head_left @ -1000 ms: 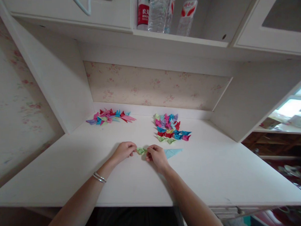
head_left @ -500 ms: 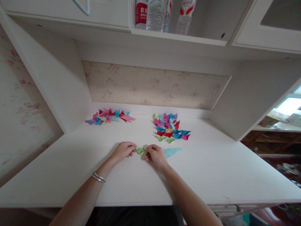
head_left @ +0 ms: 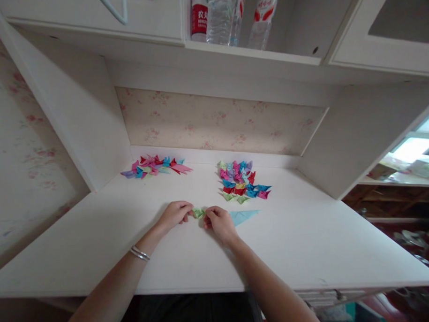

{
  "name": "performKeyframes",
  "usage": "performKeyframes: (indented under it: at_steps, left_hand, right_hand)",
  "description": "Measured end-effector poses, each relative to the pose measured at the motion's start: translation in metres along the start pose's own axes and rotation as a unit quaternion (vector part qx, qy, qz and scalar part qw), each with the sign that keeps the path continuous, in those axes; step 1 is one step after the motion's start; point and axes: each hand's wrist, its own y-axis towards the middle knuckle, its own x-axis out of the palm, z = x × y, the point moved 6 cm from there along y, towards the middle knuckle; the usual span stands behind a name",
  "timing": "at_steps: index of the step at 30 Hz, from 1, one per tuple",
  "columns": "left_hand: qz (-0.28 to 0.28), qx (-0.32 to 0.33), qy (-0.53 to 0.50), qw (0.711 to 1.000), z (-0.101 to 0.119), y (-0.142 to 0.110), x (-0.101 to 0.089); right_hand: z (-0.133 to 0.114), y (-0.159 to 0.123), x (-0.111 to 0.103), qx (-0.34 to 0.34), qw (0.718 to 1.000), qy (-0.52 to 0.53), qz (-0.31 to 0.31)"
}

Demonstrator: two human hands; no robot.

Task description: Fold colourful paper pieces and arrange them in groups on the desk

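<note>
Between my two hands is a small light green folded paper piece, just above or on the white desk. My left hand pinches its left end with thumb and fingers. At its right end, my right hand grips it with closed fingers. A light blue folded paper triangle lies flat just right of my right hand, partly hidden behind it. Farther back, rows of colourful folded paper pieces sit right of centre. A looser heap of pointed folded papers lies at the back left.
The white desk runs back to a floral panel between side walls. Overhead, an open cabinet shelf holds several plastic bottles. At the far right stands a brown shelf with assorted items.
Both hands stay on the green paper, with only a slight shift of the fingers. The whole view has moved a little; the other papers lie as before.
</note>
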Motion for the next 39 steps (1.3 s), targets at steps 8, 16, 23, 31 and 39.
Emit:
performKeyframes:
  at_steps: [8, 16, 23, 31, 39]
  left_hand:
    - [0.04, -0.039, -0.151, 0.987, 0.002, -0.002, -0.01]
    - [0.014, -0.012, -0.083, 0.996, 0.0, -0.001, -0.005]
    - [0.009, -0.003, -0.065, 0.998, -0.004, 0.003, -0.004]
    - [0.012, -0.008, -0.04, 0.999, 0.0, -0.001, -0.005]
    - [0.014, -0.004, -0.047, 0.999, 0.002, -0.001, -0.004]
  right_hand:
    - [-0.055, 0.004, -0.019, -0.037, 0.996, 0.077, 0.028]
    - [-0.062, 0.001, -0.155, -0.12, 0.974, 0.046, 0.186]
    - [-0.047, -0.003, -0.227, -0.139, 0.929, -0.086, 0.331]
    - [-0.037, 0.001, -0.232, -0.087, 0.921, -0.185, 0.332]
    - [-0.032, 0.009, -0.234, -0.073, 0.921, -0.234, 0.304]
